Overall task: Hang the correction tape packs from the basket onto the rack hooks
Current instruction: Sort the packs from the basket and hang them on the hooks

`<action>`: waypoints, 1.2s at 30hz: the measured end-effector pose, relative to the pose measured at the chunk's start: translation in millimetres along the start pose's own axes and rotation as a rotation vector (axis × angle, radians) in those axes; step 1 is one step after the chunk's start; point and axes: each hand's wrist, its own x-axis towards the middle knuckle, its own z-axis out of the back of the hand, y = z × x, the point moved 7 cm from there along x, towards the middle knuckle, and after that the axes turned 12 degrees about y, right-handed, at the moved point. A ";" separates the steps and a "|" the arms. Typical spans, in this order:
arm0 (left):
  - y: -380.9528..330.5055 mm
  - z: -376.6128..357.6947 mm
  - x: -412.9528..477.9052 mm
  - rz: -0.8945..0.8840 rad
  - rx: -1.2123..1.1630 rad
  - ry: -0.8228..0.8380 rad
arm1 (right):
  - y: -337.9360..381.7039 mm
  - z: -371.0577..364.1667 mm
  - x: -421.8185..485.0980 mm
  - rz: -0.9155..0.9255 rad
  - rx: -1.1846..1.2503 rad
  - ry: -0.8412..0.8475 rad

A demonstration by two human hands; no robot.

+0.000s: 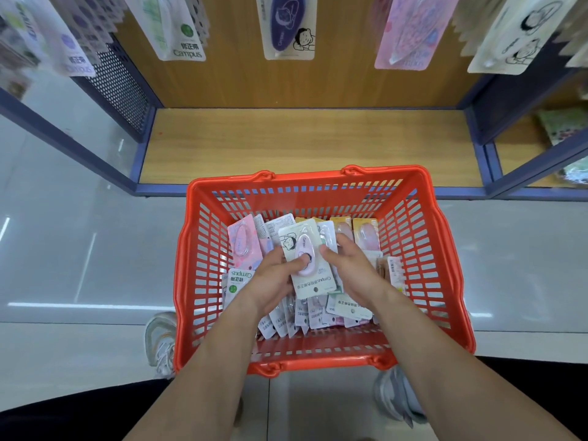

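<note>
A red plastic basket (442, 249) stands on the floor, holding several correction tape packs (321, 313) in a loose pile. Both my hands are inside it. My left hand (270, 281) grips a cream pack with a lilac tape case (307, 259), thumb across its front. My right hand (353, 265) holds the same pack at its right edge, and more packs seem stacked behind it. Higher up, packs hang on the rack hooks: a green Campus one (178, 30), a dark purple one (288, 25), a pink one (409, 33) and a cream one (512, 36).
A low wooden shelf (308, 144) with a blue frame sits just beyond the basket. Perforated blue side panels (119, 87) flank it. My shoes (160, 342) stand either side of the basket on the glossy grey floor.
</note>
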 end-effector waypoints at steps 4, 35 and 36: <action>-4.7 33.7 -8.8 -0.016 -0.002 -0.200 | 15.2 26.6 3.4 0.042 -0.450 -0.121; -6.4 72.6 -32.9 0.005 0.073 -0.344 | -26.6 27.5 32.4 -0.231 -0.754 -0.127; -6.3 71.2 -32.3 0.003 0.073 -0.339 | -26.4 27.3 33.8 -0.236 -0.740 -0.121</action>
